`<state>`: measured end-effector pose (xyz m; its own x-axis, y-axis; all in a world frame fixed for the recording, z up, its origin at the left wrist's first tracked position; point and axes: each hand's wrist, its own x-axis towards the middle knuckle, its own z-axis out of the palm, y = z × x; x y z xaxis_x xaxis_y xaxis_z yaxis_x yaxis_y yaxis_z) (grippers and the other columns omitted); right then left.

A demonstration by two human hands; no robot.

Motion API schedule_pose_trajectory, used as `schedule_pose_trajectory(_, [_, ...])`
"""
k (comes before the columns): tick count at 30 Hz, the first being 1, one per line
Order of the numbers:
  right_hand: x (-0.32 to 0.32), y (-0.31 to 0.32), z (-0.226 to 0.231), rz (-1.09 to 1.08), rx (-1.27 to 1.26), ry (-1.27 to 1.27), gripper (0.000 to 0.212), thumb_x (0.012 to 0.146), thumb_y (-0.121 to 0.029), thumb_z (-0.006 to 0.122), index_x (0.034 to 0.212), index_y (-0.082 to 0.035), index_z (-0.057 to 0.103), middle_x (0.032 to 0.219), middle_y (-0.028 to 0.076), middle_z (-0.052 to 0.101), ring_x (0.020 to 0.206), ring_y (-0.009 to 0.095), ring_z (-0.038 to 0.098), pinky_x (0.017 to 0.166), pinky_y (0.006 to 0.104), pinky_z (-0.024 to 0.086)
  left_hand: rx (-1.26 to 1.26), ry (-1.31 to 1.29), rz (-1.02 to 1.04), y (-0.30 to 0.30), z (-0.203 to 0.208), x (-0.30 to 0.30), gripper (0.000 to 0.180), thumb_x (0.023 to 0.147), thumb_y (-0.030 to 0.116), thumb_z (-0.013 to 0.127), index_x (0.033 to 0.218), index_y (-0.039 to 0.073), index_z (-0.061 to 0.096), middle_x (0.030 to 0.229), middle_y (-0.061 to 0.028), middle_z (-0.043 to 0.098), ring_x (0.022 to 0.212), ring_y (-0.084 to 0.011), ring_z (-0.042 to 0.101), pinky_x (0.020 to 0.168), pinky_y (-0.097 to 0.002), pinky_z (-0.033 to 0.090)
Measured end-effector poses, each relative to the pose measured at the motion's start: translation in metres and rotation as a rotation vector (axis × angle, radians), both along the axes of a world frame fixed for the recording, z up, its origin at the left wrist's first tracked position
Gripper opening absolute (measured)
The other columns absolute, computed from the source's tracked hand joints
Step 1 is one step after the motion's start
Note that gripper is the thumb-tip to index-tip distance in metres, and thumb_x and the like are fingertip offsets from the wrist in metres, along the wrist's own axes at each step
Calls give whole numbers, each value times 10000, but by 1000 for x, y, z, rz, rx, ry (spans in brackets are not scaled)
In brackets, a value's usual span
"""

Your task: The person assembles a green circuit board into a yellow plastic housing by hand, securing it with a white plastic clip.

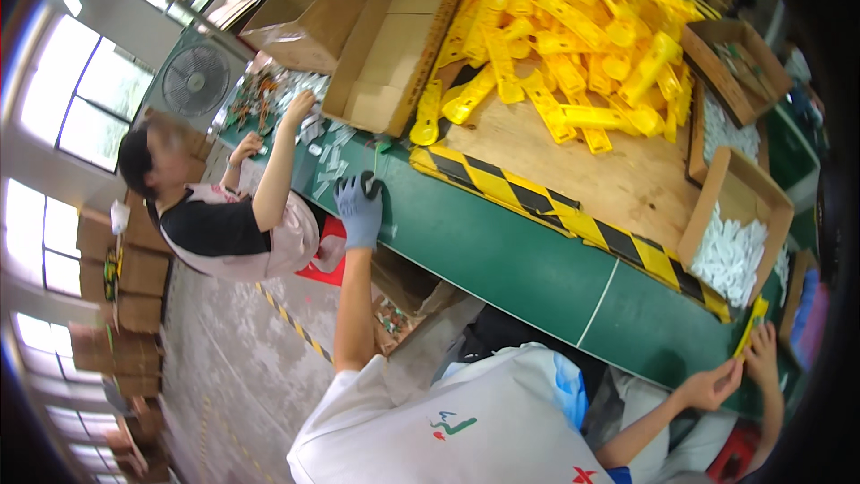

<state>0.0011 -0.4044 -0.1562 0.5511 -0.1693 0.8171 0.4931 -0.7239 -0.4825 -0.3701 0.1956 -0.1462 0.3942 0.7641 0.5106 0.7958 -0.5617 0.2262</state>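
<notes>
My left hand (360, 208) wears a grey-blue glove with dark fingertips and rests at the near edge of the green tabletop (484, 237). Its fingers are spread a little, and nothing shows in them. Just beyond the fingertips lie small clear strips (332, 164). My right hand is out of view. To the right of my left hand, a heap of long yellow plastic pieces (573, 45) with rounded ends covers much of a wooden board (627, 181) edged with yellow-black tape.
A co-worker (242, 206) handles small parts at the left. Another person's hands (717, 384) hold a yellow piece (751, 327) at the lower right. Cardboard boxes (394, 45) stand at the back; a box of white pieces (730, 251) is at the right. Below is an open carton (412, 291).
</notes>
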Motion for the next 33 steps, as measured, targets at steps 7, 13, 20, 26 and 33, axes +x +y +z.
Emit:
schedule_pose_trajectory(7, [-102,178,49,1036,214,897,184,901,-45,624,1065,13,684,817,78,683,746,150,651,685,255,518,-19,-285,-285,-113,56,67,308,714,-36,726,1002,59,671,1006,-126,652,936,-312,623,845,-388,499])
schedule_pose_trajectory(13, [-103,245,51,1395,854,1859,468,1002,-304,527,1388,-46,473,1080,136,675,853,169,690,681,269,569,-291,-419,-807,-190,93,140,375,622,-68,763,970,43,683,1027,-131,665,880,-288,665,753,-342,532])
schedule_pose_trajectory(20, [-59,216,54,1248,1258,1378,398,1022,-348,453,1291,-73,555,1000,84,658,829,137,685,647,260,563,-522,-365,-893,-250,70,157,360,644,-62,776,971,62,693,1024,-125,680,880,-293,662,751,-341,535])
schedule_pose_trajectory(26, [-58,199,55,1355,1442,1314,399,1049,-361,401,1046,-26,617,666,-24,505,517,62,445,453,219,337,-821,-180,-907,-269,69,164,441,708,-26,745,1133,35,643,1105,-150,660,981,-326,638,882,-381,505])
schedule_pose_trajectory(33, [-45,221,68,1533,1522,951,562,1065,-440,260,918,-18,600,535,-62,288,491,60,266,545,231,328,-1050,-321,-1020,-251,83,191,552,787,-38,545,1335,-45,481,1246,-181,600,1187,-268,548,1039,-361,380])
